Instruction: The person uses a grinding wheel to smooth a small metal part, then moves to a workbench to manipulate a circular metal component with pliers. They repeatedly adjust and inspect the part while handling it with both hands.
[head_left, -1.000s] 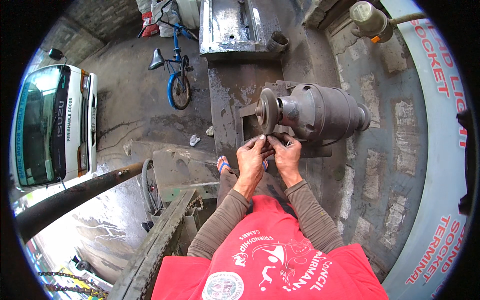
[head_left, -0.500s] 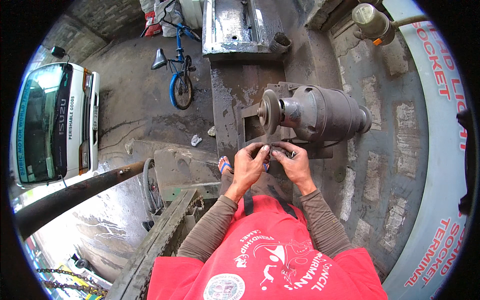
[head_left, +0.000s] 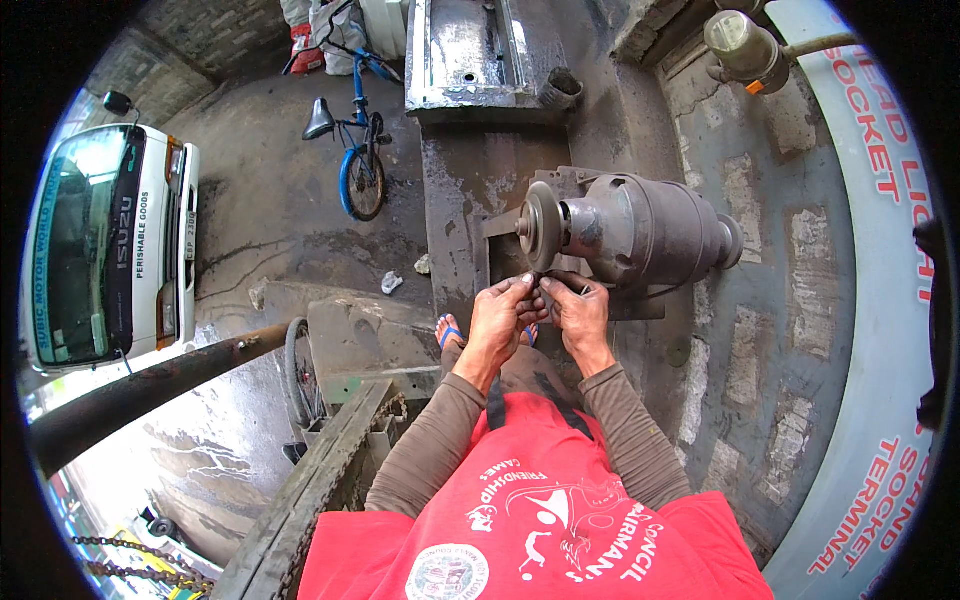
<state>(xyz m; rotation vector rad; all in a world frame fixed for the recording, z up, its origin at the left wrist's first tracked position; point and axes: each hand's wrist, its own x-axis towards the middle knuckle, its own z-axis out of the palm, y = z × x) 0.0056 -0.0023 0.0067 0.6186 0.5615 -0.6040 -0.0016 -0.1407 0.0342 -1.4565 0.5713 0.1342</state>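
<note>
My left hand (head_left: 495, 322) and right hand (head_left: 582, 320) have their fingers clamped on a small dark piece (head_left: 540, 284), just beside the near edge of the grinding wheel (head_left: 540, 226). I can't tell whether it touches.

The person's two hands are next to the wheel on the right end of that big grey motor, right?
Not the right end: the head view shows the left hand and right hand next to the wheel on the left end of that big grey motor.
</note>
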